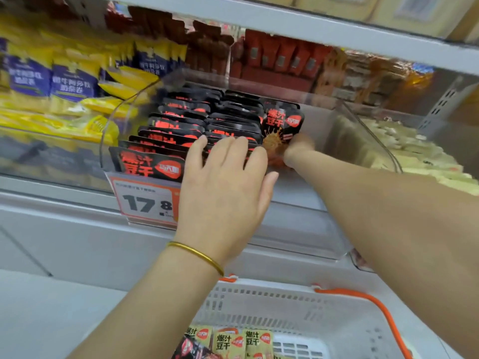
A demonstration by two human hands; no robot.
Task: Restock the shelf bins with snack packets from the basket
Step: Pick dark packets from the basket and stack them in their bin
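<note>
Head view: 1 clear plastic shelf bin (344, 136) holds black-and-red snack packets (166, 125) standing on edge in 2 rows that run front to back, printed faces toward the camera, only their top strips showing. Approx 8 tops show in the left row; the right row is too blurred to count. L hand (225, 182), w/ a thin gold bangle (197, 255) on the wrist, lies flat on the front of the right row, fingers straight and slightly spread, pressing the tops. R hand (298, 149) grips the held black-and-red packet (282, 120) by its lower part, inside the bin just right of the rows. It stands upright, long axis approx vertical, top edge up, face to the camera; finger detail is blurred. 1 orange-bordered white price tag (145, 200) reading 17.8 hangs on the bin front. Below, 1 white slotted plastic basket (259, 301) w/ an orange handle (382, 308) holds 3 yellow snack packets (230, 343) side by side, upright, plus at least 1 dark packet (190, 349) to their left.
</note>
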